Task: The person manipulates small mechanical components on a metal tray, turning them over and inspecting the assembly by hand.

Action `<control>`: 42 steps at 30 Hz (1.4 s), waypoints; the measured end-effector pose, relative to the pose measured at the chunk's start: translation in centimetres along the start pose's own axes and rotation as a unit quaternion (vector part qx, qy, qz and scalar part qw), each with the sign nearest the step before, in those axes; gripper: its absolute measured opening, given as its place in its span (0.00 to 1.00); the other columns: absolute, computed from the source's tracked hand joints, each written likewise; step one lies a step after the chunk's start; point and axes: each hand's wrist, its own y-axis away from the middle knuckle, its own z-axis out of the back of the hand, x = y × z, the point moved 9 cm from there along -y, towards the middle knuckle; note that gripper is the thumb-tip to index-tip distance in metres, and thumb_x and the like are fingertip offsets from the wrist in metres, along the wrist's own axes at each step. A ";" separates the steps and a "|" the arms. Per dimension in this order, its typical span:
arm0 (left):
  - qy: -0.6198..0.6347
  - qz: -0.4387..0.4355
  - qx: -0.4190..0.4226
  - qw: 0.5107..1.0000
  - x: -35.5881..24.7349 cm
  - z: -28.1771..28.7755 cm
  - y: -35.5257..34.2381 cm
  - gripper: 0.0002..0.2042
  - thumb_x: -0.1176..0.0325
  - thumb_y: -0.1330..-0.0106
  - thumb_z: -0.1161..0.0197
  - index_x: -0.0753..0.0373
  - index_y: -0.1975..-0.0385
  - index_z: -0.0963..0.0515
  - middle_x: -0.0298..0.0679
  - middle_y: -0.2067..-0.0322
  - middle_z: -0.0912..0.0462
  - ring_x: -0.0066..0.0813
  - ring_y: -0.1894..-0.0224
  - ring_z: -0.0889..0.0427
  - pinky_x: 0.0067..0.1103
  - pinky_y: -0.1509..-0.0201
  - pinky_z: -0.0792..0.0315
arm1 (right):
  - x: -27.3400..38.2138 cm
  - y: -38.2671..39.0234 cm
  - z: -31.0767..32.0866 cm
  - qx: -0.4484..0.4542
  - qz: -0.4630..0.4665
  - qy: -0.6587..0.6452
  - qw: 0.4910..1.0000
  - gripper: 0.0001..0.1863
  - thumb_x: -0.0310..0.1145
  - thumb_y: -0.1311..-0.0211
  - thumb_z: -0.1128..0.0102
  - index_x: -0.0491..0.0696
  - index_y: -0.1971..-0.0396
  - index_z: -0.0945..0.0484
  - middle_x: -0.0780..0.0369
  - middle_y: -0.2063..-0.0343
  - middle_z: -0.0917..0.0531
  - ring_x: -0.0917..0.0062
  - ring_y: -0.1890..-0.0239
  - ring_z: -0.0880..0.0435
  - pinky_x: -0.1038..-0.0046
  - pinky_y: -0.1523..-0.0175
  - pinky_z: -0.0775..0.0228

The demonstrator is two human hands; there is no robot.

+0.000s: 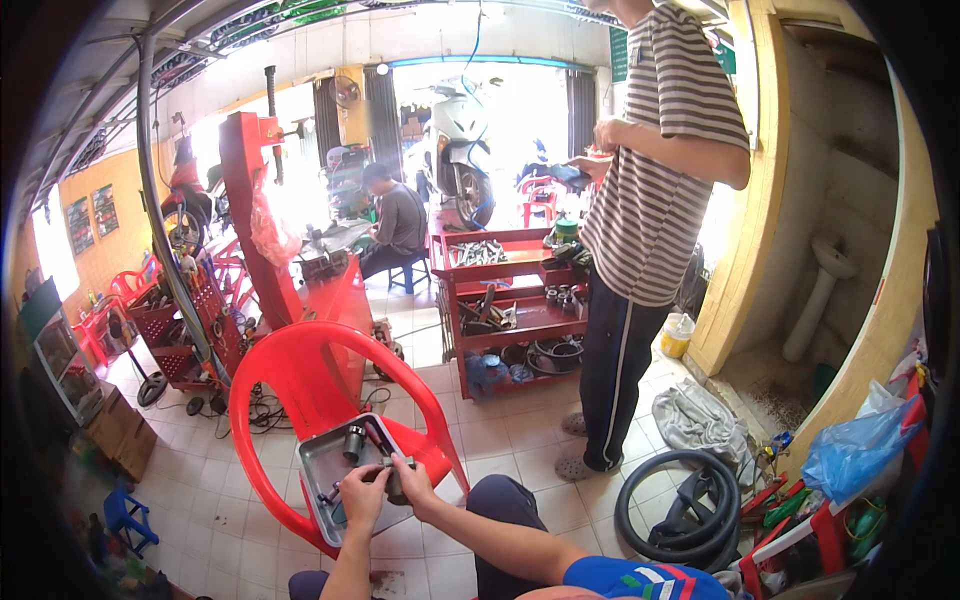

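Note:
Over a metal tray (322,456) on a red plastic chair (297,378), both of my hands meet at a small dark metal cylindrical part (396,492). My right hand (416,488) is closed around this part from the right. From the left, my left hand (362,498) pinches at its upper end; whether a smaller piece sits between those fingers is too small to tell. Inside the tray lies a similar metal cylinder (354,442), apart from my hands. Small dark pieces rest along the tray's left side, partly covered by my left hand.
A person (660,170) in a striped shirt stands ahead right, beside a red tool cart (510,330). Black tyre tubes (640,500) and grey cloth (700,418) lie on the right floor. Farther back, another person (398,225) sits near a raised motorbike (455,140). A blue stool (130,522) stands left.

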 end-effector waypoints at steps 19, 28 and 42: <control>0.063 0.071 0.011 0.995 1.7 -2.0 -1.4 0.09 0.70 0.45 0.28 0.70 0.69 0.16 0.46 0.73 0.13 0.32 0.72 0.14 0.24 0.64 0.23 | 0.8 0.6 2.0 -0.057 -0.020 0.010 0.998 0.33 0.57 0.40 0.38 0.43 0.50 0.31 0.58 0.60 0.20 0.75 0.63 0.18 0.72 0.60 0.24; 0.080 0.079 0.002 0.994 1.8 -0.7 -1.1 0.10 0.68 0.41 0.30 0.70 0.66 0.16 0.47 0.72 0.13 0.32 0.70 0.13 0.24 0.64 0.22 | 1.9 2.2 0.2 -0.039 -0.008 0.002 0.999 0.24 0.53 0.35 0.41 0.46 0.54 0.28 0.64 0.63 0.21 0.81 0.63 0.21 0.77 0.59 0.28; 0.076 0.104 0.000 0.992 1.6 -0.4 -0.4 0.09 0.70 0.40 0.31 0.70 0.66 0.17 0.44 0.69 0.13 0.26 0.70 0.14 0.21 0.68 0.23 | 1.0 2.7 0.0 -0.035 -0.029 -0.022 0.999 0.27 0.51 0.33 0.42 0.44 0.48 0.34 0.61 0.61 0.23 0.79 0.61 0.21 0.76 0.60 0.26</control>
